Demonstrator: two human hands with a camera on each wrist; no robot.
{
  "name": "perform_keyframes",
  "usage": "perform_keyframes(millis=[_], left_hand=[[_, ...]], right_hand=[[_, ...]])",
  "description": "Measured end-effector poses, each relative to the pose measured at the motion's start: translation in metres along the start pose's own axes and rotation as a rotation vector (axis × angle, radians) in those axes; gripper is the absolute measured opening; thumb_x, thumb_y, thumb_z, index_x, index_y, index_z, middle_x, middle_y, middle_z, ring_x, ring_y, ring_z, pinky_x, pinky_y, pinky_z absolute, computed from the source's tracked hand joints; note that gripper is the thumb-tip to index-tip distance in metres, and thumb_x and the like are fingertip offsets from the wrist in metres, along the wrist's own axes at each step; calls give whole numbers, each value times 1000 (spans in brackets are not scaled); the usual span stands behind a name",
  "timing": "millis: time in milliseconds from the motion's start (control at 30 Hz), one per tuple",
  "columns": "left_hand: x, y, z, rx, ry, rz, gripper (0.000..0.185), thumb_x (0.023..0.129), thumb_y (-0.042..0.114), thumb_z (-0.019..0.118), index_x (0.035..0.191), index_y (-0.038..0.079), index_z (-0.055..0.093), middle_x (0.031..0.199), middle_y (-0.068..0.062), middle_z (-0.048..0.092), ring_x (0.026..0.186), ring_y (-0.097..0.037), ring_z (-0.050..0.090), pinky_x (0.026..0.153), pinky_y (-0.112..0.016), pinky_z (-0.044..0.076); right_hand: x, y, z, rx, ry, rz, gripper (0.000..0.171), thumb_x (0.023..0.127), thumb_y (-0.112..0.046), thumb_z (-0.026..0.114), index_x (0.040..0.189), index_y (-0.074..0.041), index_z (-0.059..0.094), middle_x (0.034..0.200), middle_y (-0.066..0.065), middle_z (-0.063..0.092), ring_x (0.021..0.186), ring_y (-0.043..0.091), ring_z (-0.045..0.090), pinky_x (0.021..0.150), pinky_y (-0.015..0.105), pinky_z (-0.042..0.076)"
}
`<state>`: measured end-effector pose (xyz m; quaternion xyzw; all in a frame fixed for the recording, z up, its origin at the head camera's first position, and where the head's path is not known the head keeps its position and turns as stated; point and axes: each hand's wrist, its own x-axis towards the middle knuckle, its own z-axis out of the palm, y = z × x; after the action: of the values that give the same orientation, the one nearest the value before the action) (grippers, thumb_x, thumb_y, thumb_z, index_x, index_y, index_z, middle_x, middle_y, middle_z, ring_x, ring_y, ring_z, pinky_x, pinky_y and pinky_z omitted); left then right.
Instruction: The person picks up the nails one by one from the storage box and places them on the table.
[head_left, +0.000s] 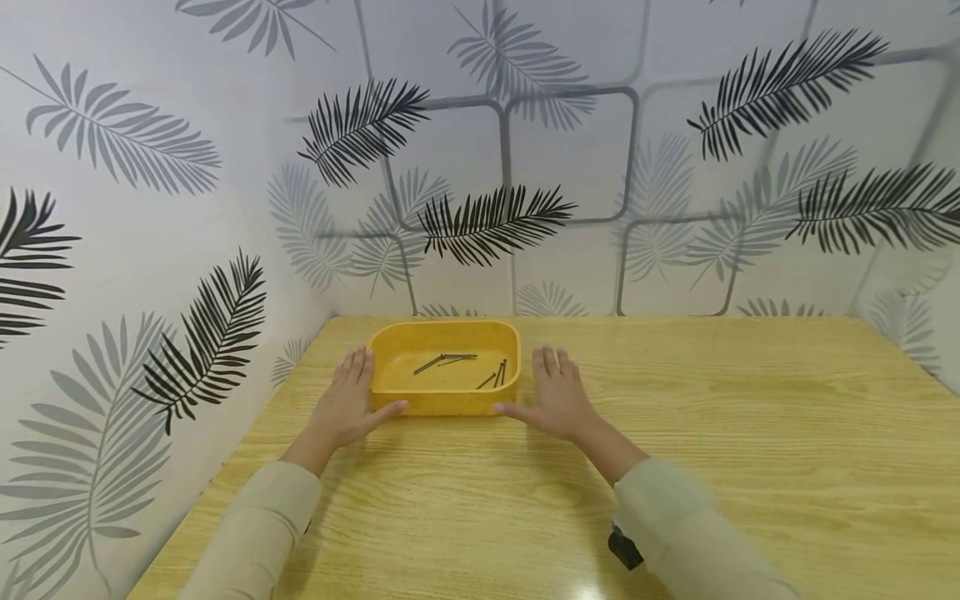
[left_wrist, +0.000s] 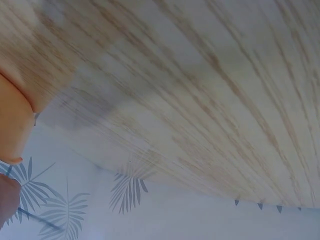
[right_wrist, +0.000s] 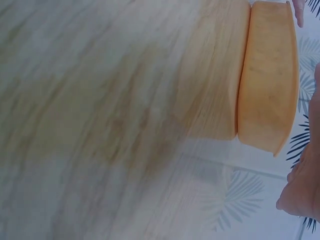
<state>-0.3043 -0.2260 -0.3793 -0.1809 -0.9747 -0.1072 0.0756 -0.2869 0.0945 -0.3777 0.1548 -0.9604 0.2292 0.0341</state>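
A yellow rectangular tray (head_left: 442, 404) with rounded corners sits near the back of the table. Inside it lie several thin dark nails (head_left: 492, 375), in two loose groups. My left hand (head_left: 345, 408) is at the tray's left end, fingers straight along the side and thumb by the front wall. At the other end is my right hand (head_left: 558, 400), its fingers extended and slightly apart from the side, its thumb tip by the front right corner. The right wrist view shows the tray's wall (right_wrist: 270, 75); only part of the tray (left_wrist: 12, 120) appears in the left wrist view.
The wood-grain table (head_left: 712, 433) extends widely to the right and toward me. Behind it and to the left stand walls with leaf-patterned covering (head_left: 570, 275). A small black object (head_left: 624, 548) shows at the right sleeve.
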Motion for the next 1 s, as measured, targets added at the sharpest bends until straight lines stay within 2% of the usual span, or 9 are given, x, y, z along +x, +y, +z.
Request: perform_keyframes(millis=[533,733,1000], left_hand=[[3,-3,4,-22,-14,-24,97,90,59,43,144,-11,4,153,-27,0,142,-41,2,117,-50,6],[2,-3,7,-31,-21,-36,97,90,59,43,144,-11,4,153,-29,2,142,-42,5,117,-50,7],[4,-3,7,-37,-36,-45,96,91,59,42,144,-11,4,152,-29,3,142,-42,6,116,-50,8]], right_hand=[[18,-19,11,-49,-46,-55,97,89,-56,48,146,6,1,153,25,-2,142,41,-3,117,52,4],[22,-22,18,-17,-75,-15,96,90,-58,45,147,4,-1,154,23,-7,142,38,-8,117,50,1],[20,-21,22,98,-13,-46,105,85,-72,35,146,6,1,154,25,-6,142,40,-8,116,53,-1]])
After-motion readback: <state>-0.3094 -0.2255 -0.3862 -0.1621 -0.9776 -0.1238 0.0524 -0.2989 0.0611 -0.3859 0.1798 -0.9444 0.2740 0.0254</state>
